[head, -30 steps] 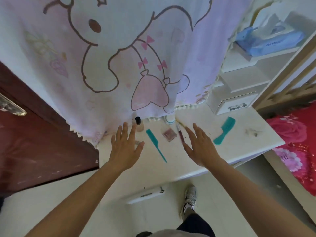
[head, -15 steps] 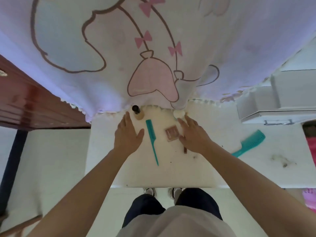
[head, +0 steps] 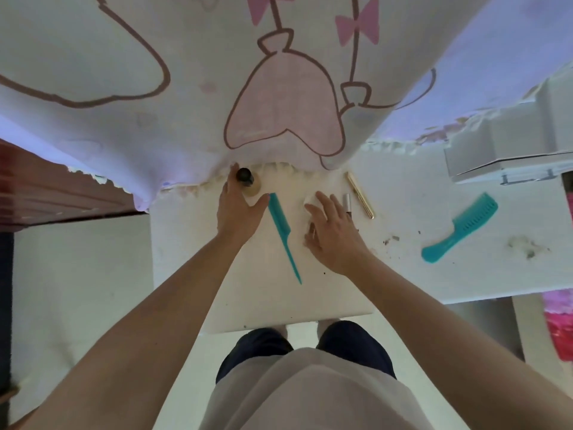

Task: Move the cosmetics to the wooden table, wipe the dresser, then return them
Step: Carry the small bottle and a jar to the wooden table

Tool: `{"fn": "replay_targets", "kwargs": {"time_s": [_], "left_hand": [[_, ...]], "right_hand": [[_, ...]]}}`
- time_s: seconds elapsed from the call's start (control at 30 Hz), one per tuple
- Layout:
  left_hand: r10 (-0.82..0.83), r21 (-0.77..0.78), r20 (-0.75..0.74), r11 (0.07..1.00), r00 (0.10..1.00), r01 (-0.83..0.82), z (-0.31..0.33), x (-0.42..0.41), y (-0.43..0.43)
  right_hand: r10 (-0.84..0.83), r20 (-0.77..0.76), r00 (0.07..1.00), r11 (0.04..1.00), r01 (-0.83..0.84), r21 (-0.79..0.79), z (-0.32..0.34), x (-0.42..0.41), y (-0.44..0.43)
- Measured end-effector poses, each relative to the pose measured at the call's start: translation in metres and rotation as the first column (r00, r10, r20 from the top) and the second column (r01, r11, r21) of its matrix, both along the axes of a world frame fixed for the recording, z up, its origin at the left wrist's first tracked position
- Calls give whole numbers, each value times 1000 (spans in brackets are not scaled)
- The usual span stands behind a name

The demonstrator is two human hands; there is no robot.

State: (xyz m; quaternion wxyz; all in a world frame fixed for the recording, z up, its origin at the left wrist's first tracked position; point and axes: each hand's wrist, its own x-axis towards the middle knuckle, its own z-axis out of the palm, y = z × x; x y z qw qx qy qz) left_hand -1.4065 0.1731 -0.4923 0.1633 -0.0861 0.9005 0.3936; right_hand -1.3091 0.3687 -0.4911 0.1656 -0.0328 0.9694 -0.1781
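On the white dresser top, a beige bottle with a black cap stands at the curtain's hem. My left hand cups it, fingers along its left side and thumb spread to its right. My right hand lies flat with fingers apart over a brown compact, which is mostly hidden. Its fingertips touch a small white round item. A silver tube and a gold pencil lie just right of that hand. Between my hands lies a teal tail comb.
A teal wide-tooth comb and some dirt specks are on the dresser's right part. A cartoon-print curtain hangs over the back edge. A white drawer unit sits at back right, a dark red door at left.
My left hand moved forward around the bottle. My right hand slid over the compact toward the white item. The view has closed in on the dresser.
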Motion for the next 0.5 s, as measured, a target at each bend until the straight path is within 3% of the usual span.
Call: {"fn": "replay_targets", "kwargs": {"time_s": [0.1, 0.27, 0.37, 0.5], "left_hand": [[5, 8, -11, 1000, 1000, -5, -6, -5, -2], [-131, 2, -1, 991, 991, 131, -8, 5, -12], [-135, 16, -6, 991, 991, 135, 4, 14, -22], [-53, -4, -57, 999, 997, 53, 33, 25, -41]], "right_hand": [[-9, -49, 999, 999, 11, 39, 0, -16, -6], [41, 116, 992, 978, -63, 197, -1, -37, -13], [67, 125, 990, 982, -88, 165, 10, -44, -15], [92, 20, 996, 993, -93, 77, 44, -48, -12]]}}
